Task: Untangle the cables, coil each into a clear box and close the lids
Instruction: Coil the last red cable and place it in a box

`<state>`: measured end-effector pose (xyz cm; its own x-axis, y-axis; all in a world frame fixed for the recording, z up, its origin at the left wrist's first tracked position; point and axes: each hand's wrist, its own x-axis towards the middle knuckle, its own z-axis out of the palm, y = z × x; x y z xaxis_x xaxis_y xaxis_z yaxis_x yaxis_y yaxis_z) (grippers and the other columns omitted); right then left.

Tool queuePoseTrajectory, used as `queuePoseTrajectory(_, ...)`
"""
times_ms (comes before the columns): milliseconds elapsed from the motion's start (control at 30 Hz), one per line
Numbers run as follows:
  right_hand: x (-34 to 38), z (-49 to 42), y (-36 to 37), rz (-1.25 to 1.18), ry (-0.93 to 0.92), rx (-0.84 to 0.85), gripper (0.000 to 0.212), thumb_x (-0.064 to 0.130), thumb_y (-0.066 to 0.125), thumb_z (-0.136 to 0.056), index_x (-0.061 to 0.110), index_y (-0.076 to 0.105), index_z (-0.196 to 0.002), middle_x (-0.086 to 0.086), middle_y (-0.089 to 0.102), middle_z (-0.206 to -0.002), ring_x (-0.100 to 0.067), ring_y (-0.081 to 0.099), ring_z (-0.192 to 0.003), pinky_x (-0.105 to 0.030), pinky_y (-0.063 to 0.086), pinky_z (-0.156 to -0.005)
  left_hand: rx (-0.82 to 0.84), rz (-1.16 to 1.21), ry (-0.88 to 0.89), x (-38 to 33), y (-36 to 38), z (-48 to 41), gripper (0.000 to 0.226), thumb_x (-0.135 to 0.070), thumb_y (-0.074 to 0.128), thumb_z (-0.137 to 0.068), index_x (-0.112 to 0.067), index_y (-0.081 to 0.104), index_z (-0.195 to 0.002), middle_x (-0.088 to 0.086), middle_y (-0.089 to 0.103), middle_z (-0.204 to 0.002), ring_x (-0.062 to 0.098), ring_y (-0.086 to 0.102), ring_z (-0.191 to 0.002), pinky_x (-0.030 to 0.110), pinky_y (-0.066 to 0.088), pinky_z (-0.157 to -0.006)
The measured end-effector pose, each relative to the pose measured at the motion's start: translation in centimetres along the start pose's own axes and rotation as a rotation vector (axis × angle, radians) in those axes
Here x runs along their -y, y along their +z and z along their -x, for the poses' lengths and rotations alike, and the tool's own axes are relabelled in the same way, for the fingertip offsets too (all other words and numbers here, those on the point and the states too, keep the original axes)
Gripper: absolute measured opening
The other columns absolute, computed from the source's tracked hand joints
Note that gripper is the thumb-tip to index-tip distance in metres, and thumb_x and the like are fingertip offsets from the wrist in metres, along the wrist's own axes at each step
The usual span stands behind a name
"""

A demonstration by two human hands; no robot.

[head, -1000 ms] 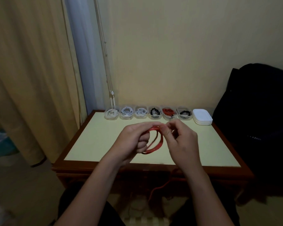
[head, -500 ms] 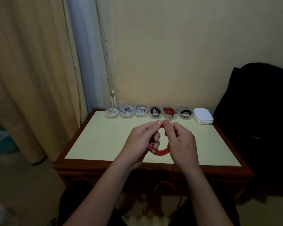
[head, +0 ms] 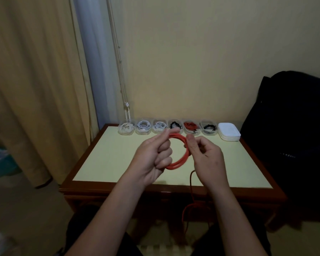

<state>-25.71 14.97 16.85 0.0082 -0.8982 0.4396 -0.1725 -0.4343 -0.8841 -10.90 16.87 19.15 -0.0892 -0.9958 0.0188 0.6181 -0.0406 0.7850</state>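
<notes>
**Red cable, half wound, between two hands**

Red is the colour to watch here. A red cable [head: 179,162] is wound into a round ring, and the person holds it up in the air above the yellow-topped table [head: 100,159].

The left hand [head: 155,156] grips the left side of the ring. Its fingers are curled tight around the loops, and the thumb and first finger reach up to the top of the ring. The right hand [head: 205,156] pinches the right side of the ring between the thumb and the fingers. So both hands are closed on the same cable.

The ring stands up on its edge, with its open face turned toward the person. The loose end [head: 191,191] drops down from under the right hand, goes over the near edge of the table and lies in a heap near the lap. That makes the right hand the nearer one to the loose part. It looks like the one to bring up the next loop while the left hand holds the ring steady.

At the far edge of the table stands a row of clear boxes [head: 142,133]. Each one seems to have a cable in it already: white ones, black ones and a red one. Just beside the row on the right is a white stack [head: 229,134]. It may be the lids, but the room is too dim to be sure.
</notes>
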Motion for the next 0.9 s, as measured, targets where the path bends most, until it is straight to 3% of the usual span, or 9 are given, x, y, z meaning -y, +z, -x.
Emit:
queuePoseTrajectory(67,-0.9,-0.3,-0.7,0.023,0.014,-0.026,0.033,0.043,0.063,-0.096,0.016,0.067,-0.078,-0.010,0.064,-0.072,-0.024,0.053,-0.066,-0.033,0.043,-0.062,-0.019,0.148,-0.012,-1.3,-0.7,-0.3,0.032,-0.023,0.053,-0.094,-0.004,0.064,-0.117,-0.008,0.021,-0.052,0.002,0.017,-0.033,0.015,0.012,-0.029)
queuePoseTrajectory(133,-1.9,-0.6,-1.5,0.045,0.039,-0.054,0.025,0.036,0.066,-0.096,0.019,0.066,-0.077,-0.006,0.064,-0.072,-0.020,0.056,-0.067,-0.032,0.044,-0.065,-0.026,0.288,-0.009,-2.7,-1.8,-0.5,0.026,-0.021,0.053,-0.092,-0.005,0.065,-0.110,-0.008,0.023,-0.049,0.005,0.017,-0.031,0.018,0.014,-0.026)
queuePoseTrajectory(333,-3.8,-0.5,-2.8,0.142,0.063,-0.087,0.017,0.033,0.071,-0.093,0.025,0.066,-0.079,0.002,0.065,-0.072,-0.026,0.062,-0.073,-0.037,0.049,-0.065,-0.059,0.601,0.023,-5.8,-5.2,-0.8,0.025,-0.017,0.049,-0.099,0.000,0.066,-0.106,-0.006,0.030,-0.047,0.008,0.027,-0.028,0.023,0.023,-0.027)
queuePoseTrajectory(533,-6.1,-0.4,-3.2,0.256,0.045,-0.039,0.014,0.021,0.074,-0.091,0.027,0.067,-0.081,0.007,0.069,-0.077,-0.008,0.062,-0.073,-0.016,0.045,-0.059,-0.133,0.768,0.095,-7.2,-6.8,-0.7,0.028,-0.018,0.046,-0.104,0.002,0.065,-0.111,-0.006,0.030,-0.048,0.008,0.026,-0.029,0.023,0.023,-0.028)
queuePoseTrajectory(633,-6.9,-0.2,-3.4,0.326,0.040,-0.022,0.017,0.016,0.072,-0.092,0.026,0.067,-0.079,0.009,0.070,-0.076,-0.009,0.063,-0.071,-0.016,0.045,-0.061,-0.187,0.775,0.157,-7.6,-7.0,-0.6,0.030,-0.020,0.043,-0.106,0.001,0.063,-0.114,-0.006,0.030,-0.051,0.007,0.025,-0.030,0.022,0.022,-0.028)
queuePoseTrajectory(767,-7.0,-0.1,-2.7,0.522,-0.063,0.047,0.017,0.012,0.068,-0.094,0.019,0.067,-0.078,0.012,0.064,-0.068,-0.005,0.059,-0.066,-0.010,0.038,-0.060,-0.311,0.549,0.275,-7.0,-5.9,-0.6,0.027,-0.018,0.040,-0.106,-0.004,0.056,-0.122,-0.006,0.036,-0.059,0.005,0.025,-0.039,0.018,0.021,-0.035)
queuePoseTrajectory(900,-6.3,0.4,-1.1,0.627,-0.131,0.206,0.028,0.016,0.062,-0.098,0.031,0.058,-0.074,0.021,0.052,-0.064,0.005,0.050,-0.065,-0.015,0.032,-0.062,-0.505,-0.155,0.449,-5.3,-4.1,-1.0,0.034,-0.013,0.044,-0.105,-0.005,0.049,-0.138,0.000,0.050,-0.070,0.007,0.038,-0.050,0.020,0.031,-0.044)
